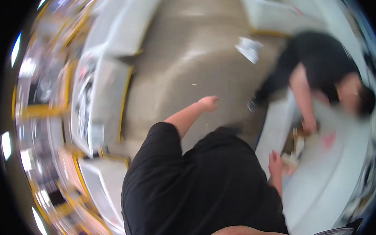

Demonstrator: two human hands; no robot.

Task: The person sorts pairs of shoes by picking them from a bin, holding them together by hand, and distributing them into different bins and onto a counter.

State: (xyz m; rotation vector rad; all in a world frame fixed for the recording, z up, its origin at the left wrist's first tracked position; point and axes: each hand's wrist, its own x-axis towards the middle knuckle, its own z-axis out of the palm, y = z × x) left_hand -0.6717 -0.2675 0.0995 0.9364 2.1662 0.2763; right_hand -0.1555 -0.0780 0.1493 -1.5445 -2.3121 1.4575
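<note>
My left hand [208,103] is held out in front of my body, over the bare floor. Its fingers look curled in, and nothing shows in them. On the right, my right hand [275,162] is beside the near rim of a long white bin [273,122]. Blur smears its fingers, so whether they hold anything is unclear. Close to that hand, inside the bin, lie brown and whitish items [297,144] too blurred to name. Another person's hand [309,126] reaches down among these items.
A person in dark clothes [320,65] bends over the bin at right. White paper or plastic [249,49] lies on the floor [180,46]. White bins with yellow edges [107,104] line the left, one filled with items. Another white bin [276,17] stands at the far right.
</note>
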